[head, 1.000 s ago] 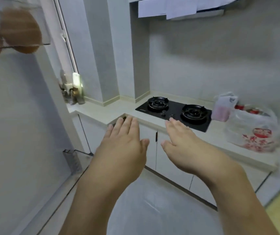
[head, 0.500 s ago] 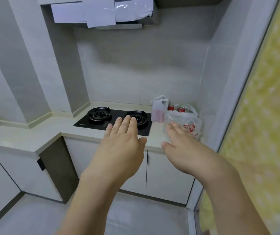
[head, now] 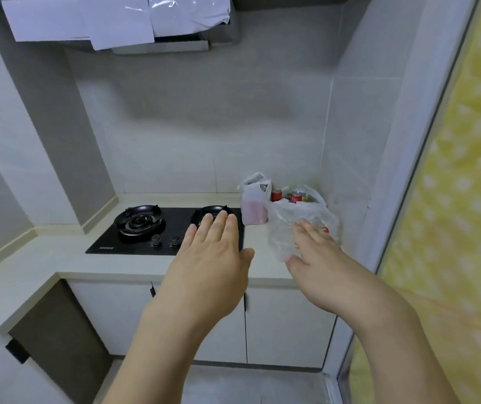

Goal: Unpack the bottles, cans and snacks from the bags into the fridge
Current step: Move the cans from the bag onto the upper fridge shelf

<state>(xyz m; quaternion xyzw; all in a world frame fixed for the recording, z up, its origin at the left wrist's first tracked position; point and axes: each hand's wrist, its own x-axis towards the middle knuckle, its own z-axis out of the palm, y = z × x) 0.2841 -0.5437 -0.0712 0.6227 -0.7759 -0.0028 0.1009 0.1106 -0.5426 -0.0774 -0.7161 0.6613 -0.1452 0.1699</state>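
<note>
At the far right corner of the tabletop [head: 116, 258], two plastic bags stand touching each other. The nearer one, a clear plastic bag [head: 291, 225] with red print low on its side, is crumpled and open at the top; two red cans [head: 296, 196] show upright at its mouth, against the wall tiles. The smaller white bag [head: 252, 199] sits on its left, something pink showing through its lower half, a dark can top at its opening.

Right hand [head: 318, 258]: fingers straight and together, palm down, reaching toward the clear bag. Fingertips overlap the bag's front in view; cannot tell whether they touch it. Holds nothing.

Left hand [head: 213, 258]: flat, fingers extended side by side, thumb out to the right, palm down. It hovers over the tabletop edge in front of the hob, gripping nothing, apart from both bags.

Black two-burner gas hob [head: 146, 231] set into the tabletop, just left of the white bag; two knobs [head: 165, 240] at its front. Range hood [head: 160, 45] above, its face covered with white sheets and plastic film. White cabinet doors [head: 285, 322] below the tabletop. Yellow patterned curtain [head: 452, 228] behind a glass panel on the right.
</note>
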